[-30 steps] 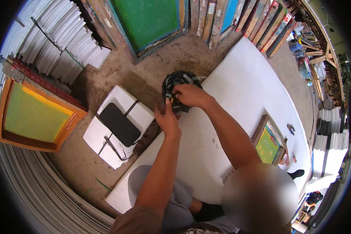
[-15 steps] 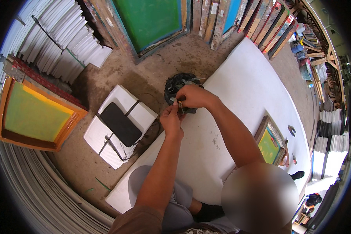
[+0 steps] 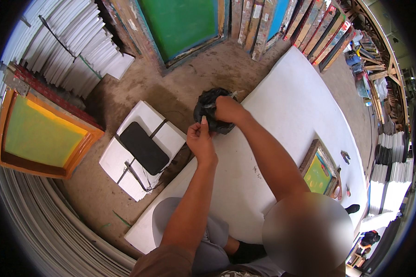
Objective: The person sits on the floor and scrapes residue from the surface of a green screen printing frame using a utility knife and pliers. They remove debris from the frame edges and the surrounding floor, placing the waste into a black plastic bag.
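A crumpled black plastic bag [image 3: 204, 105] stands with its mouth up at the far edge of the white sheet [image 3: 245, 171]. At the bag's near side my left hand [image 3: 201, 142] is closed, thumb and finger pinching the dark plastic of its rim. My right hand [image 3: 229, 110] reaches down into the mouth of the bag. Its fingers are hidden there, so whatever they touch does not show.
Left of the bag, a black phone-like slab [image 3: 144, 148] lies on a strapped white stack [image 3: 120, 161]. A small framed screen [image 3: 320, 171] and pliers [image 3: 345, 157] rest on the sheet's right. Larger frames [image 3: 46, 138] and white sheet stacks [image 3: 74, 51] surround the floor.
My right hand has gone from beside my left fingers down into the bag. My left hand has shifted slightly left and lower, now at the bag's rim.
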`<move>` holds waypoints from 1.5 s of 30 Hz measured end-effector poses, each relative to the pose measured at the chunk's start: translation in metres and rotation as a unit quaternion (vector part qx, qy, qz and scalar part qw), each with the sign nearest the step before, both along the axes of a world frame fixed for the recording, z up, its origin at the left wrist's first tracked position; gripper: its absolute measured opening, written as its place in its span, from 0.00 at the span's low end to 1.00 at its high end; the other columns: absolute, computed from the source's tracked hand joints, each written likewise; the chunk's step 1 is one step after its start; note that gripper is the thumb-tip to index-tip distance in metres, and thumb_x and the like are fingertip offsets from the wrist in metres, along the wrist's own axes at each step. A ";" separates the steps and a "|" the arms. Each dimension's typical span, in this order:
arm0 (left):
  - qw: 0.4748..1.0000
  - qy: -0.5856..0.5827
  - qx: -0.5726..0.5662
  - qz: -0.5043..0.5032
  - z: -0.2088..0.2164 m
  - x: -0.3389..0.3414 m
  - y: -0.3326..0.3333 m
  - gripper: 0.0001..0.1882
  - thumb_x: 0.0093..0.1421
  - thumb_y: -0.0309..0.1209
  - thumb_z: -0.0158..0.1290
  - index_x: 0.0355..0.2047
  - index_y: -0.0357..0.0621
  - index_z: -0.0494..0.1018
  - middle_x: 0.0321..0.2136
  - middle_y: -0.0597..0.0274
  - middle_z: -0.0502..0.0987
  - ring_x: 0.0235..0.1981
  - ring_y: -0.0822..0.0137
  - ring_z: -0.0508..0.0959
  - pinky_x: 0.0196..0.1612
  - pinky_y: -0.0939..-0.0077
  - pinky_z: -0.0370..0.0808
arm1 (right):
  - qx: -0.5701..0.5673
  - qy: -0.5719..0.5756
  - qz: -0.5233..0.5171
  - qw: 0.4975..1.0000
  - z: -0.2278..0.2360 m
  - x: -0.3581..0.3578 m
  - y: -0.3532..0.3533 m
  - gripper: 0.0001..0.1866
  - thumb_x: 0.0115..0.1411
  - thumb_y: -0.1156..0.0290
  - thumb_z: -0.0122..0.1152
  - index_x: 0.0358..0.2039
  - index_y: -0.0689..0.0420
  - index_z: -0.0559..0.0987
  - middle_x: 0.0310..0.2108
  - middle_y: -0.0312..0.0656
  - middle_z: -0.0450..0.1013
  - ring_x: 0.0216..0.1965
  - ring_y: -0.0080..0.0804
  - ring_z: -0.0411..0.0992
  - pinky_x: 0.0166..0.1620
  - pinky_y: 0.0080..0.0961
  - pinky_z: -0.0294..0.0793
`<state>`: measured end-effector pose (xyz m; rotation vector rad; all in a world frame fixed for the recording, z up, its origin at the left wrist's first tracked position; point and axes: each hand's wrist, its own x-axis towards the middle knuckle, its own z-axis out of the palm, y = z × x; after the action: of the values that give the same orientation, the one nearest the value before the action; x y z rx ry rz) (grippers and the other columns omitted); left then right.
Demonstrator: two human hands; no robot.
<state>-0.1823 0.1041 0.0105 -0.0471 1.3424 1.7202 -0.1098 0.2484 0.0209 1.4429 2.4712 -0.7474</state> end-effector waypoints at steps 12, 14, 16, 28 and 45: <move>0.997 0.062 -0.029 0.031 0.001 -0.001 0.001 0.16 0.68 0.39 0.62 0.43 0.41 0.71 0.34 0.64 0.76 0.27 0.74 0.75 0.26 0.78 0.73 | 0.162 -0.044 0.079 0.983 0.088 -0.006 -0.062 0.16 0.63 0.65 0.62 0.51 0.46 0.84 0.39 0.48 0.83 0.38 0.45 0.83 0.39 0.41 0.81; 0.997 0.061 -0.038 0.023 0.007 -0.001 0.001 0.16 0.69 0.39 0.62 0.43 0.41 0.71 0.33 0.65 0.75 0.27 0.75 0.74 0.27 0.79 0.72 | 0.200 0.025 0.056 0.978 0.080 0.002 -0.061 0.14 0.62 0.63 0.65 0.48 0.48 0.86 0.38 0.47 0.83 0.36 0.45 0.82 0.37 0.40 0.81; 0.998 0.048 -0.044 0.026 0.017 -0.001 0.003 0.16 0.69 0.39 0.61 0.42 0.40 0.70 0.28 0.69 0.74 0.26 0.79 0.71 0.28 0.81 0.69 | 0.215 0.130 0.029 0.967 0.074 0.010 -0.059 0.13 0.61 0.62 0.67 0.45 0.50 0.87 0.36 0.47 0.83 0.35 0.45 0.82 0.35 0.40 0.80; 0.994 0.050 -0.090 0.031 0.008 -0.004 -0.002 0.20 0.70 0.39 0.60 0.53 0.40 0.68 0.36 0.64 0.74 0.33 0.74 0.73 0.30 0.77 0.70 | -0.204 0.341 -0.202 0.895 0.083 0.010 0.008 0.11 0.64 0.68 0.69 0.36 0.65 0.85 0.24 0.37 0.78 0.22 0.22 0.73 0.27 0.23 0.72; 0.962 0.267 0.021 -0.046 0.025 0.001 0.002 0.16 0.68 0.31 0.61 0.50 0.31 0.81 0.30 0.60 0.80 0.31 0.75 0.75 0.36 0.80 0.72 | -0.325 0.408 -0.243 0.818 0.075 0.018 -0.015 0.22 0.74 0.56 0.52 0.56 0.59 0.80 0.31 0.41 0.81 0.28 0.25 0.78 0.34 0.24 0.79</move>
<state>-0.1812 0.1061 0.0358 0.5314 1.6583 1.7479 -0.0920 0.2329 0.0963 1.6489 1.8271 -2.4572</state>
